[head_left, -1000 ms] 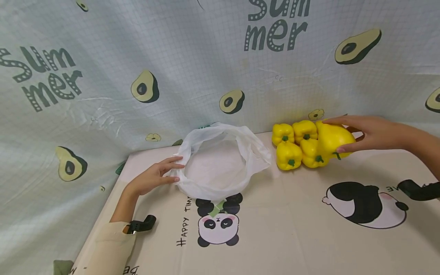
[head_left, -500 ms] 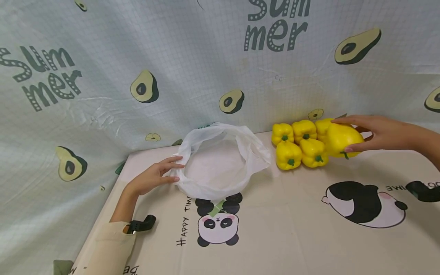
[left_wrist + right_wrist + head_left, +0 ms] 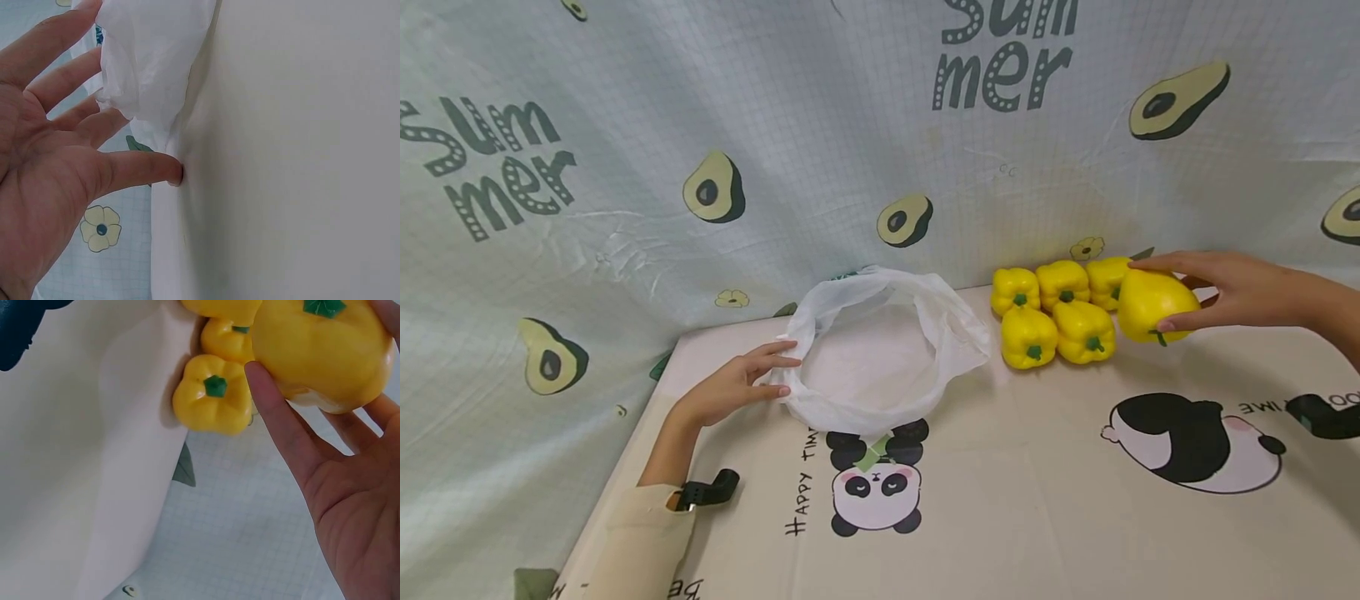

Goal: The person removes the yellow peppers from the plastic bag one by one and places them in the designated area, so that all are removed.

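Observation:
My right hand [image 3: 1217,290] grips a yellow bell pepper [image 3: 1156,304] between thumb and fingers; its green stem [image 3: 324,306] shows in the right wrist view. That pepper is at the right end of a group of similar yellow peppers [image 3: 1083,332], close to the rear right one [image 3: 1107,282]. On the left, my left hand [image 3: 735,383] has its fingertips at the left rim of a white plastic bag [image 3: 868,417], whose mouth stands wide. The left wrist view shows those fingers [image 3: 65,78] fairly straight against the bag, with the thumb [image 3: 144,169] stretched apart from them.
A pale tablecloth [image 3: 1000,517] printed with panda figures covers the table. Behind it hangs a light curtain [image 3: 820,150] with avocado prints, meeting the table's back edge just behind the bag and peppers. Dark wrist mounts [image 3: 709,490] sit on both forearms.
My right hand has moved a little to the right with its pepper, bringing the rear right pepper of the group into sight. The left hand and the bag have stayed in place.

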A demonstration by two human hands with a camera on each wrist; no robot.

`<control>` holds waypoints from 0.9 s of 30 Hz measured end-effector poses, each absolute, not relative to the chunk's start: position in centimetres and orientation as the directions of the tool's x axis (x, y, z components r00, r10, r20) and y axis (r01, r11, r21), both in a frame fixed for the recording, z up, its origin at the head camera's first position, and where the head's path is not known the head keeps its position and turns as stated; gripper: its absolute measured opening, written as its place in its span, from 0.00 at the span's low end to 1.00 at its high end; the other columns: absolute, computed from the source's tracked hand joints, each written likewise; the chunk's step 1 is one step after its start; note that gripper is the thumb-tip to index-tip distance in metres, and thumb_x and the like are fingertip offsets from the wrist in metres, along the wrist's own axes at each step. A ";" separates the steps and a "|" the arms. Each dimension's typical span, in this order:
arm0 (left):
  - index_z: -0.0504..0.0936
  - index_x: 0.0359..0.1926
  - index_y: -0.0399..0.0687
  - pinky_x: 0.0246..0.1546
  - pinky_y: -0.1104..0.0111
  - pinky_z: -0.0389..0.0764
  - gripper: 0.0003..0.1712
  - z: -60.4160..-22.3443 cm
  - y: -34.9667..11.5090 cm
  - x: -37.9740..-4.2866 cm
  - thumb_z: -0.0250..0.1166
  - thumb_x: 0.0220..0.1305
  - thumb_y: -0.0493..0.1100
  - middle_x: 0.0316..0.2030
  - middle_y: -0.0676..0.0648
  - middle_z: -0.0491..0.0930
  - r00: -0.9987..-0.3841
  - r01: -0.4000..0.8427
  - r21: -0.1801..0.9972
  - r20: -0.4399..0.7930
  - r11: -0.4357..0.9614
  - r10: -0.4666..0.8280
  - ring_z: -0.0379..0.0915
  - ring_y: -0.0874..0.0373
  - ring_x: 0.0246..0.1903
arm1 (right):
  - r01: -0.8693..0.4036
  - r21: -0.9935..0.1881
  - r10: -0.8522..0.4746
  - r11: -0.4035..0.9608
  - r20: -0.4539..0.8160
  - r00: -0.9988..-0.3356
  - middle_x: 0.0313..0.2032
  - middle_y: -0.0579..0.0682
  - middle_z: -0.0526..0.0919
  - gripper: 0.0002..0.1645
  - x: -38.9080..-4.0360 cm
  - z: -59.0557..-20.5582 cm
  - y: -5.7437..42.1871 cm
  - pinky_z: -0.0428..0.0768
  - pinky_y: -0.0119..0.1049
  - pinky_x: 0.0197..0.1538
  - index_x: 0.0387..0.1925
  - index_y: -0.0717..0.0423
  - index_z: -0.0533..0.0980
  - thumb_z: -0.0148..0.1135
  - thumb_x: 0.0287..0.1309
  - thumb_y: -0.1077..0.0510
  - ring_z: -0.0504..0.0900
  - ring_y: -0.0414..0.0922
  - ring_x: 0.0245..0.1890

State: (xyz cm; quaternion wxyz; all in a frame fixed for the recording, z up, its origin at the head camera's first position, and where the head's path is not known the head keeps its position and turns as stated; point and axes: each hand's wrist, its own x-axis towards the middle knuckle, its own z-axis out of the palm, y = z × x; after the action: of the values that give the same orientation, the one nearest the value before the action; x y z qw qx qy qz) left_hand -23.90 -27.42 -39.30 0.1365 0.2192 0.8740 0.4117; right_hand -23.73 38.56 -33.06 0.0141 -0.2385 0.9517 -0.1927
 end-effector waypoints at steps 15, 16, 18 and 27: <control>0.77 0.65 0.36 0.74 0.37 0.47 0.28 -39.5 -27.3 -23.7 0.70 0.66 0.41 0.77 0.42 0.57 -0.872 0.264 0.777 -0.061 0.571 0.486 0.37 0.38 0.79 | -0.514 -0.331 -0.502 0.792 0.127 -0.855 0.64 0.61 0.75 0.49 -24.2 -34.4 39.8 0.81 0.31 0.42 0.70 0.59 0.70 0.81 0.47 0.55 0.77 0.46 0.54; 0.77 0.65 0.36 0.74 0.38 0.48 0.28 -39.5 -27.3 -23.7 0.70 0.66 0.42 0.77 0.42 0.57 -0.872 0.267 0.774 -0.061 0.575 0.487 0.38 0.38 0.79 | -0.516 -0.324 -0.501 0.793 0.135 -0.855 0.64 0.61 0.74 0.49 -24.2 -34.5 39.9 0.81 0.31 0.42 0.70 0.59 0.70 0.81 0.46 0.55 0.75 0.40 0.54; 0.77 0.65 0.37 0.74 0.38 0.49 0.28 -39.5 -27.2 -23.7 0.70 0.67 0.42 0.77 0.42 0.57 -0.870 0.273 0.767 -0.060 0.581 0.489 0.38 0.38 0.78 | -0.516 -0.313 -0.495 0.798 0.150 -0.856 0.64 0.60 0.74 0.49 -24.2 -34.8 40.1 0.81 0.29 0.42 0.69 0.58 0.71 0.82 0.45 0.55 0.67 0.29 0.53; 0.77 0.65 0.35 0.73 0.37 0.47 0.28 -39.2 -27.0 -23.6 0.69 0.67 0.41 0.77 0.41 0.57 -0.866 0.287 0.770 -0.045 0.570 0.498 0.38 0.38 0.79 | -0.445 -0.421 -0.459 0.791 0.074 -0.885 0.67 0.64 0.70 0.49 -24.3 -35.5 40.5 0.81 0.62 0.53 0.70 0.60 0.67 0.80 0.49 0.56 0.72 0.56 0.60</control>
State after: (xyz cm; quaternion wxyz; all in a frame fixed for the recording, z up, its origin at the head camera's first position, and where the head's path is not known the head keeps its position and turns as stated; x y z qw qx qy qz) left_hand -23.64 -27.02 -39.18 0.1295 0.2239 0.8765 0.4060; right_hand -24.25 40.50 -35.51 0.0161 -0.2387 0.9461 -0.2184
